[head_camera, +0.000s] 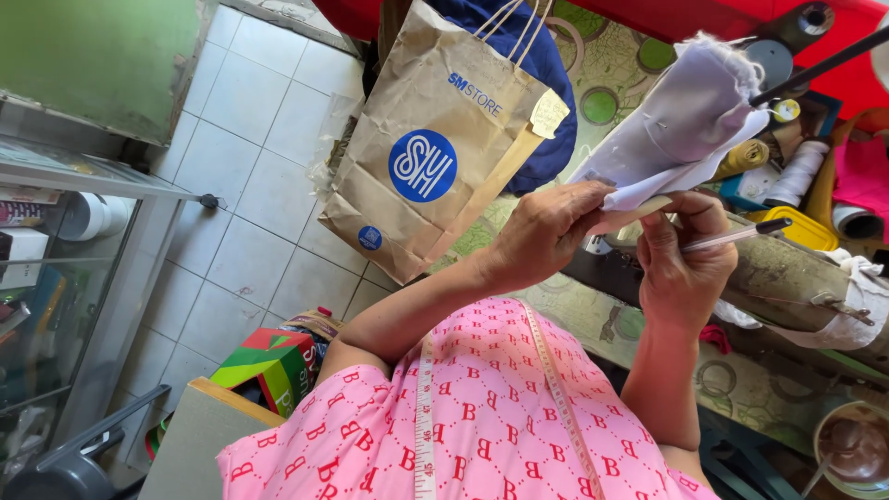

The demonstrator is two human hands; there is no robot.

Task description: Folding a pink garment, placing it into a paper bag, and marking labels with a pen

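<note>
A bundle of pale lilac-grey cloth with a white paper slip (690, 130) is held up in front of the person, above the cluttered surface (602, 315) and level with the chest, apparently raised so the slip pinned or folded against the fabric can be read or marked. The left hand (546, 231) is closed over the lower edge of the bundle, thumb on top and fingers curled beneath, pinching paper and cloth together so they stay flat and steady. The right hand (685, 264) sits just beside it, fingers wrapped round a thin pen (736, 236) that lies nearly level with its tip pointing right, away from the paper; the same hand also seems to brace the bundle's underside, though how firmly cannot be told. A white measuring tape (426, 407) hangs round the neck over the pink patterned shirt (482, 426), kept there within easy reach. Further out, a brown paper carrier bag (426, 157) with a round blue mark hangs to the left, its handles up over something dark blue, and it clears the white tiled floor (259, 185). To the right lie spools and rolls of thread and tape (796, 171), close to a long dark machine arm (787, 278). At the far left stands a glass-fronted cabinet (65, 259), and a small green and red box (273, 366) sits low near the person's elbow.
</note>
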